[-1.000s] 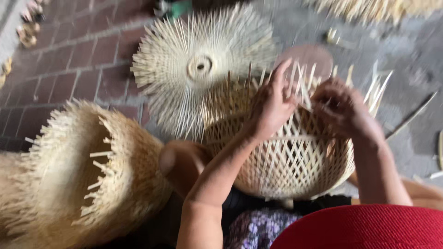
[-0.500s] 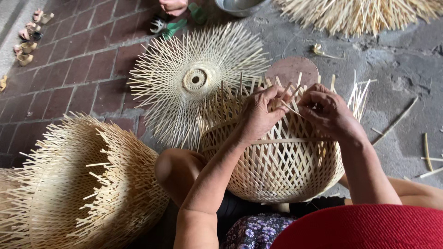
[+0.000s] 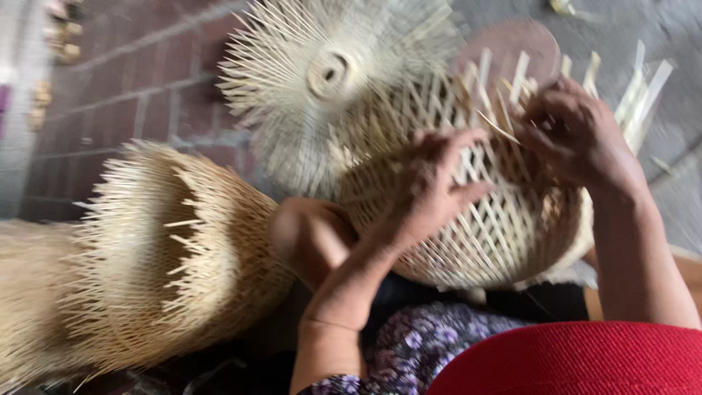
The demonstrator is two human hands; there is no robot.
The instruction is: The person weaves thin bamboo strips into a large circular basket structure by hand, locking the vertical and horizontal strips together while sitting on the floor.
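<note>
left hand spread open on the woven bamboo basket; right hand fingers pinching its upright strips.

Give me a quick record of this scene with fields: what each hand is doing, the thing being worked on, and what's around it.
left hand: fingers spread, resting on the woven bamboo basket
right hand: at the basket's upper edge, among the loose strip ends
basket: open lattice weave, rounded, on the person's lap
nearby: stack of unfinished baskets at left; round splayed bamboo piece behind
floor: red brick floor
</note>
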